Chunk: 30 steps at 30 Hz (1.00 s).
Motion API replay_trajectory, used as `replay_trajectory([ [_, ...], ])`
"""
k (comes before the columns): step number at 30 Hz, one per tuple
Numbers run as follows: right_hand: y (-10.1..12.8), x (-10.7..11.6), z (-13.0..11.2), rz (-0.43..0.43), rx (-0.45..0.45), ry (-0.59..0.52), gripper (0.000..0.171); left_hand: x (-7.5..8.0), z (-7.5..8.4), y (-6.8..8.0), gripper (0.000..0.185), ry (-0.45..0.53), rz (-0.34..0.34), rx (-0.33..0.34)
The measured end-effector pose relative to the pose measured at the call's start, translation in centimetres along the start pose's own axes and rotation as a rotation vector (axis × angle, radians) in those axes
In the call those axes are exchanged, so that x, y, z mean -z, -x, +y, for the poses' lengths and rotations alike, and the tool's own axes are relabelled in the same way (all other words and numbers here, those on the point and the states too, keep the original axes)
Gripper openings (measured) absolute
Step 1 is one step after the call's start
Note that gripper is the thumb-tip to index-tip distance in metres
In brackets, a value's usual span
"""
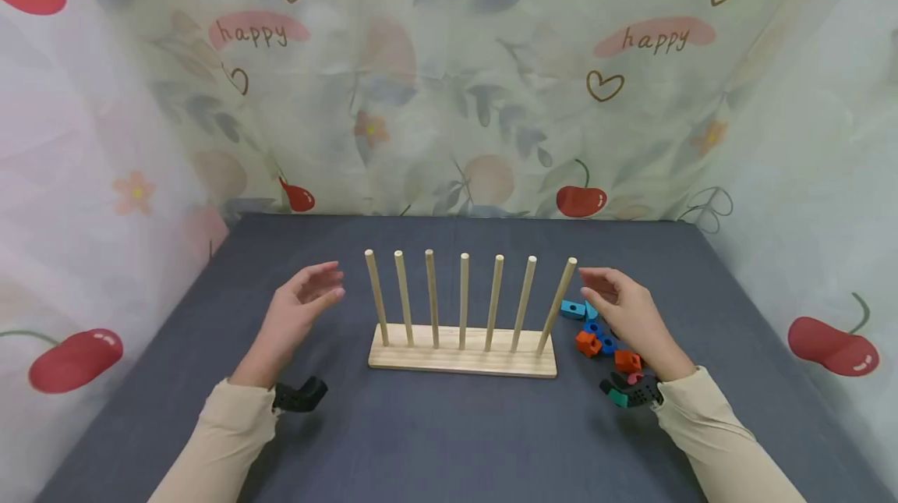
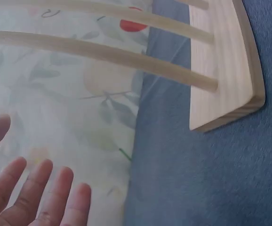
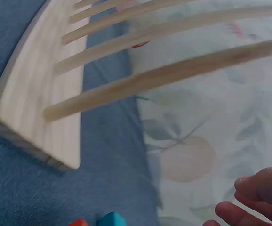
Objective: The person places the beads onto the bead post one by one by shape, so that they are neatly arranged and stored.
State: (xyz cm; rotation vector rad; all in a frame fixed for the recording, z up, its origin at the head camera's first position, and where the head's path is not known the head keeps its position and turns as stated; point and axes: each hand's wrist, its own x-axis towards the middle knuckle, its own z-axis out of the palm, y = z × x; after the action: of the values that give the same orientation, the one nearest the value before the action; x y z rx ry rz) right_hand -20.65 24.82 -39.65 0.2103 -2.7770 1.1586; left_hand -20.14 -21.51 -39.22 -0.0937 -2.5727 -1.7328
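Observation:
A wooden peg stand (image 1: 463, 361) sits mid-table, its flat base carrying a row of several upright pegs; the rightmost one leans to the right. Left of the stand, my left hand (image 1: 293, 316) hovers with fingers extended and holds nothing; those fingers also show in the left wrist view. My right hand (image 1: 631, 316) is raised beside the rightmost peg, apart from it as the right wrist view shows, fingers loosely bent and nothing in them. Below and around it lie small beads: a light blue bead (image 1: 572, 309), a dark blue bead (image 1: 608, 345), an orange bead (image 1: 588, 344) and others, partly hidden.
A dark grey cloth (image 1: 435, 433) covers the table. Patterned curtains (image 1: 449, 97) with cherries and writing hang behind it and on both sides. Black camera straps sit at both wrists, the right strap (image 1: 634, 391) overlapping the nearest beads.

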Motion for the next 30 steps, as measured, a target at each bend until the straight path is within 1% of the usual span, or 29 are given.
replay_trajectory([
  [3,-0.7,-0.4,0.6,-0.055,-0.03,-0.004,0.048,-0.1,-0.5,0.0,0.061,0.054,-0.05,0.029],
  [6,-1.3,-0.6,1.2,-0.094,-0.05,0.005,0.052,-0.4,-1.1,0.0,0.063,0.065,-0.096,0.054],
  [10,-2.1,-0.6,1.9,-0.149,-0.065,0.022,0.054,-0.9,-1.9,0.1,0.065,0.039,-0.153,0.096],
  [15,-2.8,-0.8,2.8,-0.215,-0.083,0.083,0.055,-1.8,-2.8,0.1,0.067,-0.005,-0.223,0.121],
  [21,-3.9,-1.1,4.1,-0.272,-0.077,0.118,0.058,-2.6,-4.0,0.0,0.07,-0.078,-0.285,0.127],
  [26,-4.6,-1.2,4.6,-0.315,-0.058,0.141,0.06,-3.0,-5.2,0.0,0.073,-0.138,-0.288,0.111],
  [30,-5.0,-1.4,5.3,-0.344,-0.036,0.156,0.06,-3.0,-5.6,-0.1,0.078,-0.171,-0.303,0.081],
])
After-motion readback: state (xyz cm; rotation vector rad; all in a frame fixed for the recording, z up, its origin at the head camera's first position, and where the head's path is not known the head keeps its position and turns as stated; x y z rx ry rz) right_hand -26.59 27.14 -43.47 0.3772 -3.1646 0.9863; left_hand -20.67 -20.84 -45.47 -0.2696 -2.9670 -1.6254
